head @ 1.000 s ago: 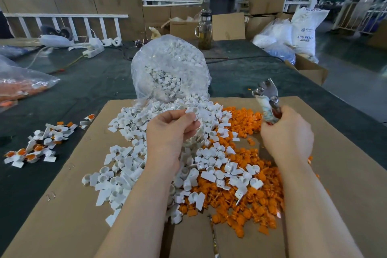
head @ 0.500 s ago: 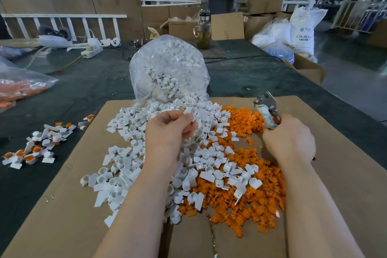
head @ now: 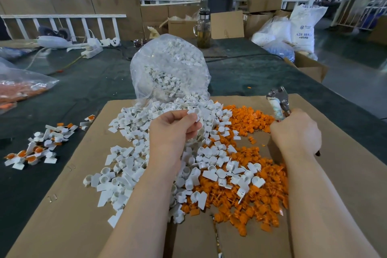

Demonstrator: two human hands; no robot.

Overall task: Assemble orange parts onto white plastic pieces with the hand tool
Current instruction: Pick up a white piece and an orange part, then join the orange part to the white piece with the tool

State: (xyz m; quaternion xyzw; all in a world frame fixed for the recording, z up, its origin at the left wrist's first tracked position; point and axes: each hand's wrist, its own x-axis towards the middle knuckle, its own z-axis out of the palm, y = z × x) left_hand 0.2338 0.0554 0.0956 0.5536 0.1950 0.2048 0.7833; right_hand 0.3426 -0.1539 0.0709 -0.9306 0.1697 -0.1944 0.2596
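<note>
Head view: left hand (head: 171,130) pinches white piece (head: 193,112); right hand (head: 296,134) grips tool (head: 278,103); few assembled pieces (head: 31,153) off cardboard's left edge, heaps remain.

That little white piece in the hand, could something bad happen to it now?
Maybe. The left hand only pinches the white piece at its fingertips above the white pile, so if it slipped it would be hard to find again. The right hand grips the hand tool with its metal head near the orange parts; a careless swing could scatter them off the cardboard.
</note>
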